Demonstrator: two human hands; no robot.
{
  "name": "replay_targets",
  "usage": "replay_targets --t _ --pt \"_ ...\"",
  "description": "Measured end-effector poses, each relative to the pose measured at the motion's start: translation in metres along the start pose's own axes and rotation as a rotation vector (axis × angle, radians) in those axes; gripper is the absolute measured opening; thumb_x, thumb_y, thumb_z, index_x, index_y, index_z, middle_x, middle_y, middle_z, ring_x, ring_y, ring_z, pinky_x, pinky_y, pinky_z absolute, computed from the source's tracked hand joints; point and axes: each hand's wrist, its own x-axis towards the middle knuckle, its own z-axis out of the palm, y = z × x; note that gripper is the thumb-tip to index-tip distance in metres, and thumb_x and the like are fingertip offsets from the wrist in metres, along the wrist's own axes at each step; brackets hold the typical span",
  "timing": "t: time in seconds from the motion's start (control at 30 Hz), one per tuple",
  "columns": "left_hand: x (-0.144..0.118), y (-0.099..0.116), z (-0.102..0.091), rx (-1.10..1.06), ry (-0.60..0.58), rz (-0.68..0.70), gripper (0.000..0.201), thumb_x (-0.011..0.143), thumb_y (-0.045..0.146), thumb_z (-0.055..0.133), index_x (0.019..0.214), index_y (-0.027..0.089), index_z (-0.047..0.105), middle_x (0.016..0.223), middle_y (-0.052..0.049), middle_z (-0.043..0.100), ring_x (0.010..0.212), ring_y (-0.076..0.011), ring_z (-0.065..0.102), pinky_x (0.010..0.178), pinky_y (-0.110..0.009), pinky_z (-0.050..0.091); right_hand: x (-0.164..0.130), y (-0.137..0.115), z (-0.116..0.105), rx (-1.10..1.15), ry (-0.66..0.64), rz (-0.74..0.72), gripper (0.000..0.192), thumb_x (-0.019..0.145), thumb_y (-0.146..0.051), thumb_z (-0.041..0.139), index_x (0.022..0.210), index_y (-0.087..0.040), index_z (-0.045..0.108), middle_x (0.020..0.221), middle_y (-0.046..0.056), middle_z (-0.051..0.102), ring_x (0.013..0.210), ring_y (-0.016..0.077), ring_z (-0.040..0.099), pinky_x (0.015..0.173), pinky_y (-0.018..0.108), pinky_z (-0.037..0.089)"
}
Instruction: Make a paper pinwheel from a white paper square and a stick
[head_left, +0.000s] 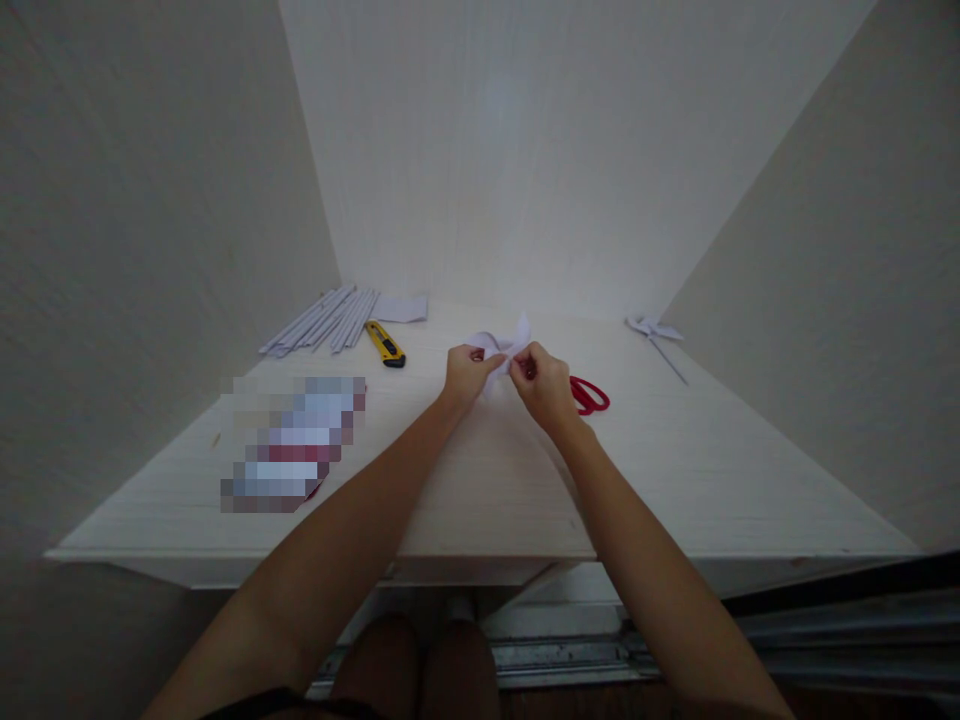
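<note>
A white paper pinwheel (521,332) with curled blades is held up between both hands, over the middle of the table. My left hand (465,374) pinches it from the left, thumb pressed near its centre. From the right, my right hand (543,380) has its fingertips closed at the same centre; anything small between them is hidden. Just right of that hand lie scissors, of which only the red handles (590,394) show.
On the white table (712,470), a yellow cutter knife (386,345) lies beside several rolled paper sticks (322,320) and paper pieces (403,308). A pixelated packet (300,440) is front left. Another pinwheel on a stick (654,330) lies back right. Walls enclose three sides.
</note>
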Motion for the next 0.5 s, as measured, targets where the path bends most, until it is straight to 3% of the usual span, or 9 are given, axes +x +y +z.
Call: replay_targets --t 0.23,0.5 --pt "-0.0006 0.0039 -0.0013 0.119 0.049 0.053 0.020 0.054 0.021 0.067 0.048 0.012 0.050 0.047 0.007 0.041 0.046 -0.0047 0.036 0.046 -0.018 0.028 0.0002 -0.0008 0.0023 -0.010 -0.027 -0.029 0.007 0.076 -0.020 0.044 0.069 -0.019 0.045 0.057 -0.001 0.049 0.052 0.0108 0.046 0.054 0.023 0.034" --pt "-0.0020 0.0084 -0.0018 0.081 0.048 0.068 0.015 0.051 0.020 0.068 0.051 0.012 0.056 0.050 0.004 0.049 0.048 -0.0062 0.040 0.046 -0.019 0.031 -0.0019 -0.0005 0.0056 0.101 -0.004 -0.012 0.010 0.074 -0.018 0.046 0.065 -0.019 0.043 0.055 -0.003 0.048 0.050 0.0090 0.044 0.052 0.021 0.033"
